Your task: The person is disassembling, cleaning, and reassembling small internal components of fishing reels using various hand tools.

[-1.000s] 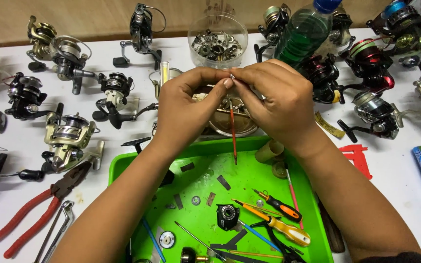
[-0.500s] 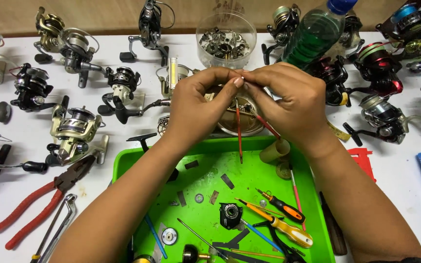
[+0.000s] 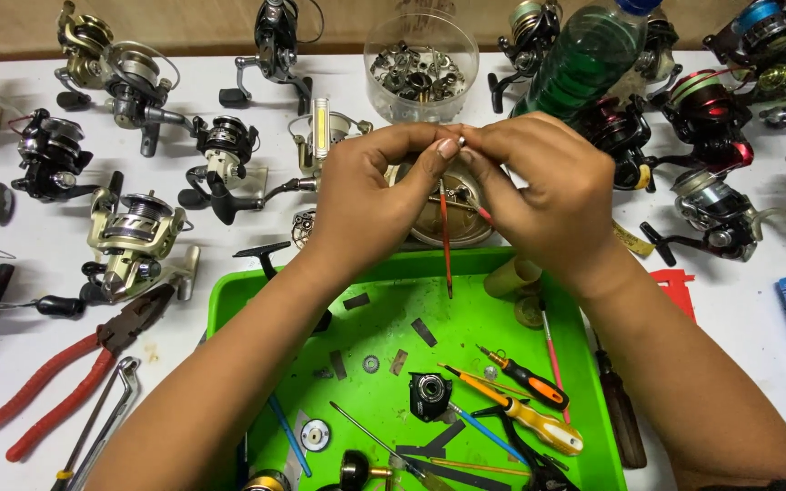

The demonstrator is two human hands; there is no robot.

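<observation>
Both hands meet above the far edge of the green tray [image 3: 229,314]: the left hand [image 3: 370,195] and the right hand [image 3: 552,195] pinch a tiny silver part [image 3: 461,143] between their fingertips, and a thin red stick [image 3: 446,241] hangs straight down from that grip. Just behind and under the grip lies a round metal dish [image 3: 466,227], and farther behind it a clear tub of metal parts [image 3: 420,64] beside a green bottle [image 3: 584,64]. Left of the grip fishing reels [image 3: 134,236] crowd the white desk [image 3: 229,82], with red pliers [image 3: 65,382] nearer the person; below the grip, screwdrivers [image 3: 525,414] lie in the tray.
</observation>
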